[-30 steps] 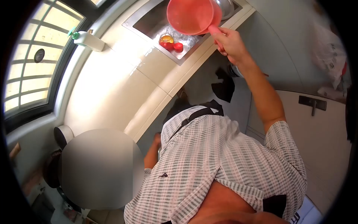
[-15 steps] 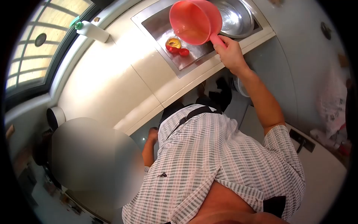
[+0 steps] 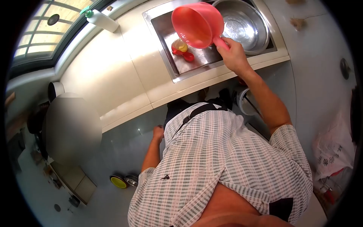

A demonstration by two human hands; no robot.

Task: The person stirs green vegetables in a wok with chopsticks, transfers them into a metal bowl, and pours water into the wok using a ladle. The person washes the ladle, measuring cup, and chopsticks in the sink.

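In my right hand (image 3: 233, 56) is the short handle of a pink-red plastic water dipper (image 3: 217, 22), fingers wrapped round it. The dipper is tilted above the metal sink (image 3: 160, 28), its mouth facing left and toward me; I cannot tell how much is inside. Below it in the sink lie a small clear and yellow item (image 3: 180, 45) and a red spoon-like piece (image 3: 187, 56). To the dipper's right sits a wide stainless steel basin (image 3: 242, 28). My left hand (image 3: 158, 132) hangs low by my hip, its fingers curled, with nothing seen in it.
The pale counter (image 3: 102, 72) runs left from the sink. A white bottle with a green top (image 3: 101, 20) stands by the barred window (image 3: 53, 30). Under the counter's edge is a white bucket (image 3: 247, 102). A yellow-green round item (image 3: 118, 182) and a bag (image 3: 334, 151) are near the floor.
The view has shifted, showing more floor at left. The dipper has tipped further toward the left, still held in my right hand. My left hand stays low beside my hip.
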